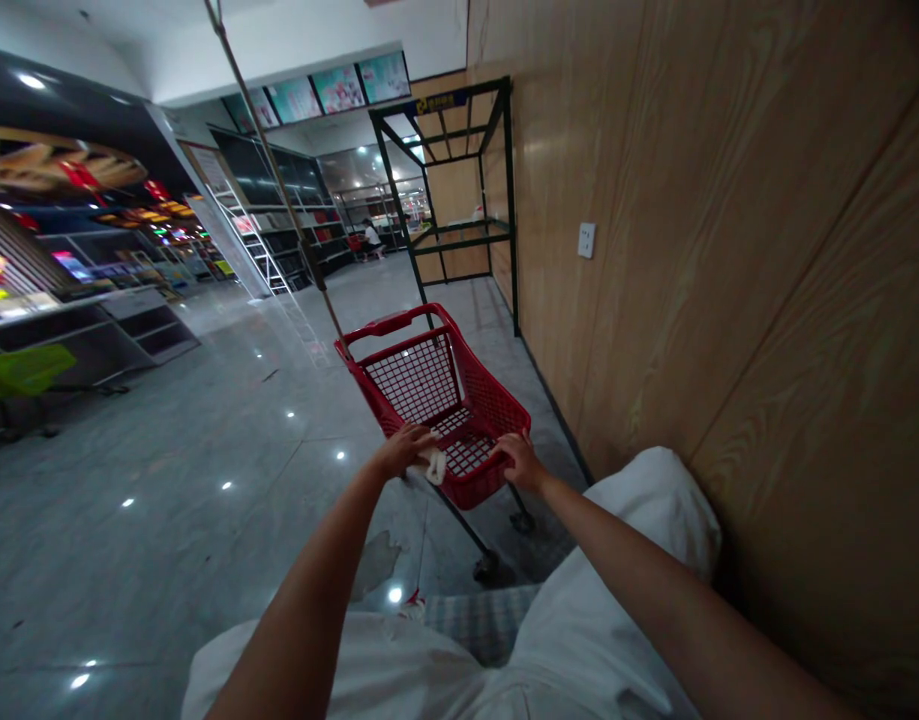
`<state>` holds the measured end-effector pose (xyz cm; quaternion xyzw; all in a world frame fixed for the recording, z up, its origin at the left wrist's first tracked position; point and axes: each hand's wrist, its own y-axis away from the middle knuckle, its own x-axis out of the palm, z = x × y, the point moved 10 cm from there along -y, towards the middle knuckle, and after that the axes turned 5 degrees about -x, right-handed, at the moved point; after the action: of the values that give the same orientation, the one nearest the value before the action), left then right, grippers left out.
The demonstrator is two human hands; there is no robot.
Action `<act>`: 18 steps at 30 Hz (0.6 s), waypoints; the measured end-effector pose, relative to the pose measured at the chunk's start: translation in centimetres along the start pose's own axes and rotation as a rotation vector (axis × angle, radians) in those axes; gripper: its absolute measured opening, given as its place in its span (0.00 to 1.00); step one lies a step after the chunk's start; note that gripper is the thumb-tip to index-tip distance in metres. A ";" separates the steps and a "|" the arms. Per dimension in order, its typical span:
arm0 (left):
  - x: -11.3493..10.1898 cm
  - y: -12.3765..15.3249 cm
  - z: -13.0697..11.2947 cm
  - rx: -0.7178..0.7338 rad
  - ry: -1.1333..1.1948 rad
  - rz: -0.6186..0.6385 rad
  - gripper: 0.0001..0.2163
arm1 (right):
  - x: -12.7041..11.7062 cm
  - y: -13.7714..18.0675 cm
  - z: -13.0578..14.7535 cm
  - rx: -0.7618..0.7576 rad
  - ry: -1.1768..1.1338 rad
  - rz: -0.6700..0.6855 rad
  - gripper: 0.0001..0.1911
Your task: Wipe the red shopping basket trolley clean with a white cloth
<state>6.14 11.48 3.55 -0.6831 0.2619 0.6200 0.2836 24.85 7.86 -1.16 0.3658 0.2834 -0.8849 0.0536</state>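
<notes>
A red plastic shopping cart (480,490) stands on the floor just in front of my legs, its long handle bar at the far end. My left hand (406,450) is closed on a crumpled off-white cloth (434,466) at the left side of the basket's near rim. On the right side, my right hand (520,462) has its fingers curled over the rim and grips it. The basket's grid bottom shows between my two hands. Part of the cloth is hidden under my left fingers.
A dark metal rack (515,210) stands beyond the cart, along the wooden wall (691,250) on my right. A long pole (268,150) rises by the cart's left side. Further left are a yellow-green cart (28,372), a counter (148,320) and a ladder (268,262). A person (372,236) is far back.
</notes>
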 end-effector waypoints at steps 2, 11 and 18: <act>-0.3 -0.1 0.6 -0.029 -0.040 -0.054 0.17 | -0.4 -0.1 0.3 0.044 0.024 0.019 0.17; 0.6 -1.2 -2.1 -0.108 -0.030 -0.249 0.19 | 4.6 -2.1 6.9 0.247 0.341 0.257 0.16; 0.9 -1.0 -7.4 -0.083 0.118 -0.369 0.23 | 2.7 -0.4 4.8 0.206 0.542 0.215 0.32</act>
<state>12.05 6.91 3.22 -0.7656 0.1226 0.5267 0.3483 19.85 5.90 -0.08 0.6197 0.1559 -0.7685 0.0322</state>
